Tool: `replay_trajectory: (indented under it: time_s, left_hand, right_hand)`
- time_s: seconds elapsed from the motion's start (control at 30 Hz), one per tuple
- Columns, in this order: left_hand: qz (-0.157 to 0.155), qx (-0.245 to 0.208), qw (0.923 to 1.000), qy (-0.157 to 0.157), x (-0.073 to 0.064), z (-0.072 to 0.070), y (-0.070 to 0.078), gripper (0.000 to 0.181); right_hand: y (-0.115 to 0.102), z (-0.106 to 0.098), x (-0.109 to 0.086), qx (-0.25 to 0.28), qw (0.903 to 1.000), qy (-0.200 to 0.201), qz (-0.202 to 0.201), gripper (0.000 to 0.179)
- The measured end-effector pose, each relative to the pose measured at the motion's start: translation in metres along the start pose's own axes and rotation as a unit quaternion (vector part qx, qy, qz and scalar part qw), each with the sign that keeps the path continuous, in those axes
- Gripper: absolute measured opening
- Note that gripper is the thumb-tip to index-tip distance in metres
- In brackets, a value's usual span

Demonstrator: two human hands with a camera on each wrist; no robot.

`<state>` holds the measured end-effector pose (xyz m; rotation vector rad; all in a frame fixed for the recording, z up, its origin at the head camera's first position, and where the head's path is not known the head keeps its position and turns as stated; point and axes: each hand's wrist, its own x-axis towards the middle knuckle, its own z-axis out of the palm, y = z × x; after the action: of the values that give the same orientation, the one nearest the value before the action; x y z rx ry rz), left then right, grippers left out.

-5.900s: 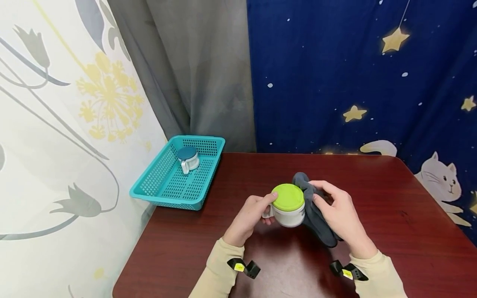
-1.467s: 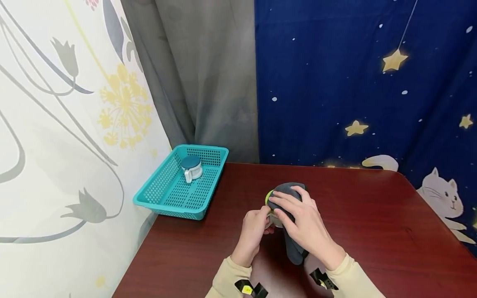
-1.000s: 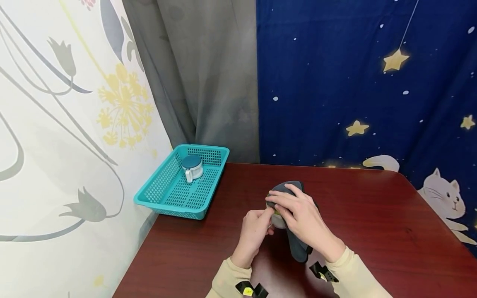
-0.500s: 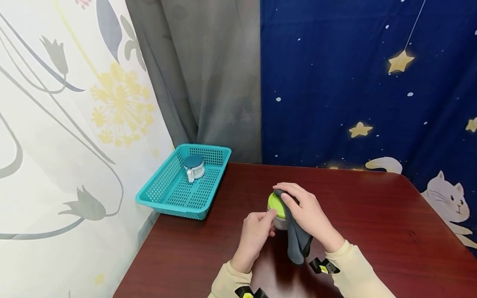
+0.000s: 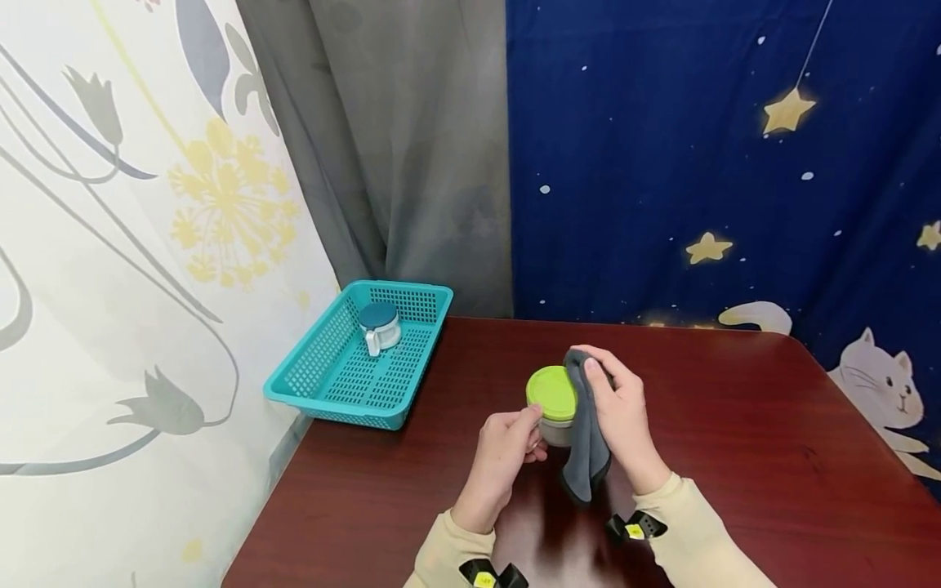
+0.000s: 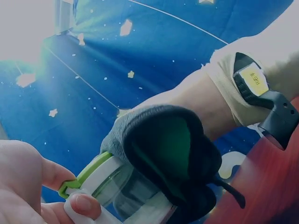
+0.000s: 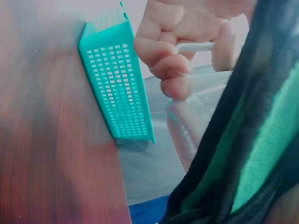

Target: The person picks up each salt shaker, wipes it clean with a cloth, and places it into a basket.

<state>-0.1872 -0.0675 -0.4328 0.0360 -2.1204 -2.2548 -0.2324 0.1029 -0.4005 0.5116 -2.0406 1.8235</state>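
Observation:
A clear jar [image 5: 556, 431] with a lime-green lid [image 5: 551, 392] is held above the table in the head view. My left hand [image 5: 502, 457] grips it by its white handle [image 6: 81, 205], the thumb at the lid's edge. At the jar's right side, my right hand [image 5: 621, 408] holds a dark grey cloth [image 5: 586, 433] against it, and the cloth's lower end hangs down. The left wrist view shows the cloth [image 6: 161, 149] bunched over the jar's far side, hiding most of the right hand. In the right wrist view the cloth covers much of the jar.
A turquoise plastic basket [image 5: 294, 389] stands at the table's back left. Inside it sits a similar jar [image 5: 382, 331] with a blue lid and white handle. The reddish-brown table [image 5: 735, 457] extends to the right; a patterned wall [image 5: 88, 327] and curtains [image 5: 625, 163] border it.
The cloth and right hand covered the lid earlier; they have moved off it to the jar's right side, leaving the green lid in view. My left hand keeps its hold on the handle.

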Motion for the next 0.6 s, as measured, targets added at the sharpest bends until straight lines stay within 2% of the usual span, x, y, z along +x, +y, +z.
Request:
replay_trajectory:
  time_s: [0.13,0.3,0.4,0.6]
  left_hand:
    - [-0.003,-0.007,0.9996,-0.029,0.002,-0.003,0.004,0.057]
    - [-0.012,-0.014,0.9984,-0.053,0.007,-0.011,0.011,0.055]
    - [-0.007,-0.01,0.9986,-0.052,0.009,-0.02,0.016,0.057]
    - [-0.004,0.006,0.9996,-0.028,0.014,-0.045,0.028,0.056]
  right_hand:
    - [-0.002,-0.005,-0.001,-0.021,0.9987,0.046,-0.014,0.028]
    - [0.003,-0.017,0.003,-0.049,0.9967,0.056,-0.033,0.027]
    - [0.012,-0.029,0.007,-0.08,0.9938,0.061,-0.048,0.028]
    - [0.02,-0.057,0.009,-0.165,0.9812,0.075,-0.066,0.028]
